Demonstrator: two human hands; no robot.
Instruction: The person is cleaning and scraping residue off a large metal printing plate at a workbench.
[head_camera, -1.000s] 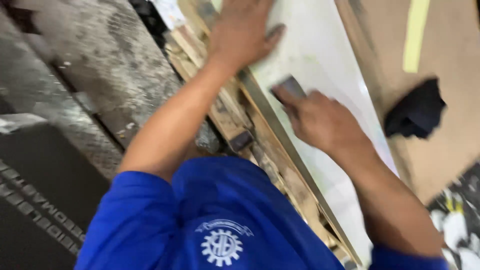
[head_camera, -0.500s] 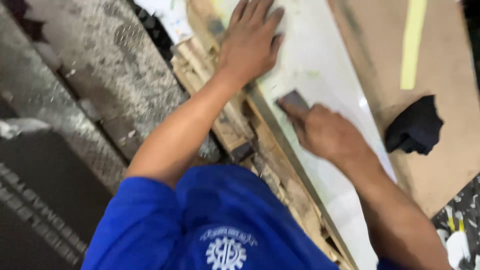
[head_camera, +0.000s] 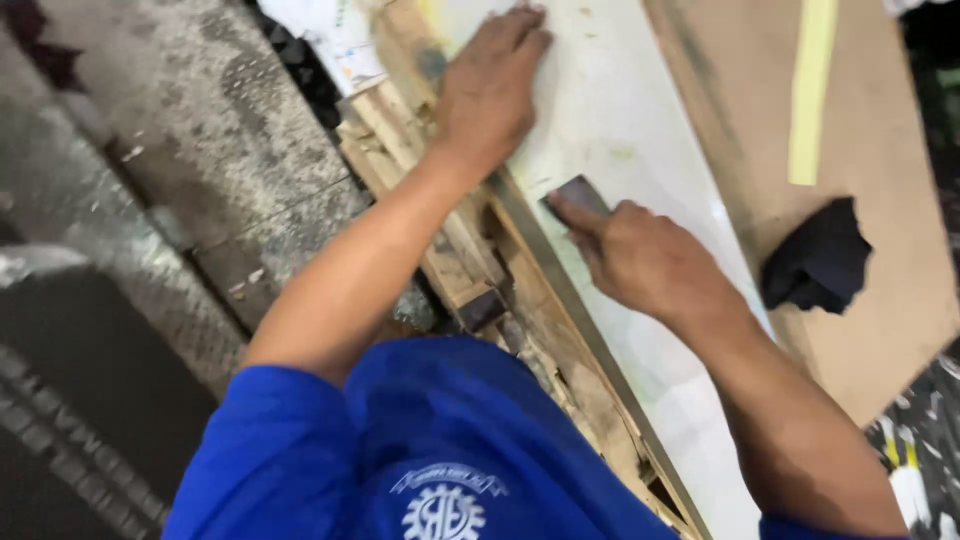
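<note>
The far end of the white panel (head_camera: 640, 130) is cut off by the top edge of the view, and its near end is lost at the bottom edge. Much of the small dark sanding block (head_camera: 578, 193) is covered by the right hand (head_camera: 645, 262); only its far corner is seen past the fingertips. The block is pressed flat on the panel near the left edge, gripped under the closed fingers of the right hand. The left hand (head_camera: 492, 85) is laid open and flat, palm down, on the panel's edge beyond the block, holding nothing. A rough wooden frame (head_camera: 440, 230) is seen beneath, blurred. A black cloth (head_camera: 820, 258) lies well apart on a brown board (head_camera: 880, 120)
</note>
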